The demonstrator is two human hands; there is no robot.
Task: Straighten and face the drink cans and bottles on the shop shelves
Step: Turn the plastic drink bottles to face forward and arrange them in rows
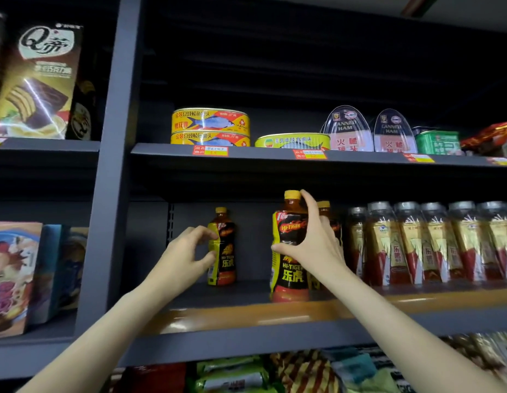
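The right hand (314, 245) wraps its fingers (310, 207) around a dark amber plastic bottle with a yellow cap and black-and-yellow "HI-TIGER 乐虎" label (289, 268), upright near the front edge of the dark grey metal shelf (246, 293). The left hand (187, 253), fingers half curled, touches a second identical bottle (224, 251) standing further back to the left. Right of them stand grey-capped bottles with gold-and-red labels (433, 245); the shelf above carries yellow fish tins (211, 126) and "CANNED HAM" tins (347, 131).

Two bare forearms and hands (311, 245), no sleeves
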